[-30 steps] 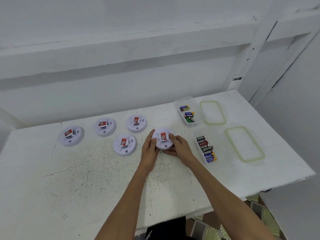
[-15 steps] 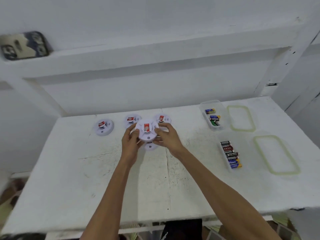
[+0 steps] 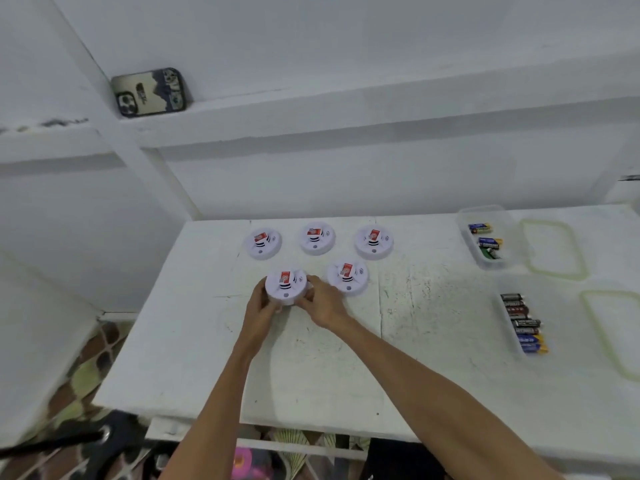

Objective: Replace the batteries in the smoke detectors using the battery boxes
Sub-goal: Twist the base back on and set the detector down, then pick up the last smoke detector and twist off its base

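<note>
Both of my hands hold one white round smoke detector [image 3: 286, 285] with a red label, at the front left of the group on the white table [image 3: 346, 368]. My left hand [image 3: 260, 306] grips its left side and my right hand [image 3: 322, 304] its right side. Another detector [image 3: 347, 277] lies just to the right of it. Three more sit in a back row: a left detector [image 3: 263, 242], a middle detector [image 3: 317, 238] and a right detector [image 3: 374, 241]. At the far right stand a clear battery box [image 3: 486, 237] with a few batteries and a nearer battery box [image 3: 523, 322] with several.
Two clear lids with greenish rims, a far lid [image 3: 554, 249] and a near lid [image 3: 613, 327], lie to the right of the boxes. A phone [image 3: 149, 92] leans on the ledge above the table's left end. The table's left edge drops to a patterned floor.
My hands carried the held detector from beside the battery boxes leftward to the front left of the group. The camera view swung left and up, bringing the phone into sight.
</note>
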A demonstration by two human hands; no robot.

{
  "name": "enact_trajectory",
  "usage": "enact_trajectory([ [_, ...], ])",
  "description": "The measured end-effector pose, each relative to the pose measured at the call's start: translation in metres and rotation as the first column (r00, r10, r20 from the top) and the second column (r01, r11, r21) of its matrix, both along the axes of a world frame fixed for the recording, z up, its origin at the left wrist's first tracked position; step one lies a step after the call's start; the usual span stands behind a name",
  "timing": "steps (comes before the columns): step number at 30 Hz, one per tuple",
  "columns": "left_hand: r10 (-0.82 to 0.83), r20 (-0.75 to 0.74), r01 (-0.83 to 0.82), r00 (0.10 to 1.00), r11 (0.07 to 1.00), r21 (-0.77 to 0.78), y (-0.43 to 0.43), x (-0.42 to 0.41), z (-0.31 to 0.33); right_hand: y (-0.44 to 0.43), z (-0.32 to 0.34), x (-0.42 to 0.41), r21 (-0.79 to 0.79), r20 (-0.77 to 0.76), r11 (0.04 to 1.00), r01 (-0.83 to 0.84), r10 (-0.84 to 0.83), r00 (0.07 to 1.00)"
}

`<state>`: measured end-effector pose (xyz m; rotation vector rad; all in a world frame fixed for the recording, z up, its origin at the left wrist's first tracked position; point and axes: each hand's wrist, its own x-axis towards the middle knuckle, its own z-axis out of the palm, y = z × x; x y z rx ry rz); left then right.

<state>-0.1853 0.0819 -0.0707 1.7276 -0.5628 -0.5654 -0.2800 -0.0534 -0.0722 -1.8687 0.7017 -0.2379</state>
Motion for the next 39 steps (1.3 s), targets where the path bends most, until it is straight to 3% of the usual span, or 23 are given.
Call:
enact_trajectory([
  [5,-0.098,0.171,0.088,0.981,0.994,0.063,0.001,0.003,-0.018,0.003,-0.009,-0.001,-0.003,0.073,1.000,0.030,-0.029,0.997],
  [13,-0.012,0.332,-0.026,0.943,0.994,0.108,-0.006,-0.001,-0.026,-0.001,-0.014,0.000,-0.017,0.051,0.996,0.090,-0.090,0.995],
  [22,0.082,0.353,-0.160,0.932,0.967,0.198,-0.013,0.000,-0.042,-0.007,-0.011,-0.012,-0.086,0.021,0.995,-0.050,0.052,0.998],
  [26,0.146,0.315,-0.199,0.938,0.969,0.143,-0.023,-0.016,-0.036,-0.018,-0.012,-0.040,-0.202,0.104,0.972,0.119,-0.100,0.990],
  [31,-0.068,0.377,0.019,0.924,0.991,0.130,-0.053,-0.036,-0.029,-0.055,-0.021,-0.075,-0.396,0.156,0.850,0.348,-0.311,0.938],
  [36,-0.243,0.284,0.192,0.928,0.962,0.195,-0.089,-0.052,-0.013,-0.078,-0.036,-0.087,-0.358,-0.014,0.906,0.224,-0.245,0.969],
  [39,-0.290,0.273,0.235,0.917,0.947,0.218,-0.097,-0.054,-0.012,-0.077,-0.045,-0.089,-0.265,-0.015,0.935,0.235,-0.248,0.969],
])
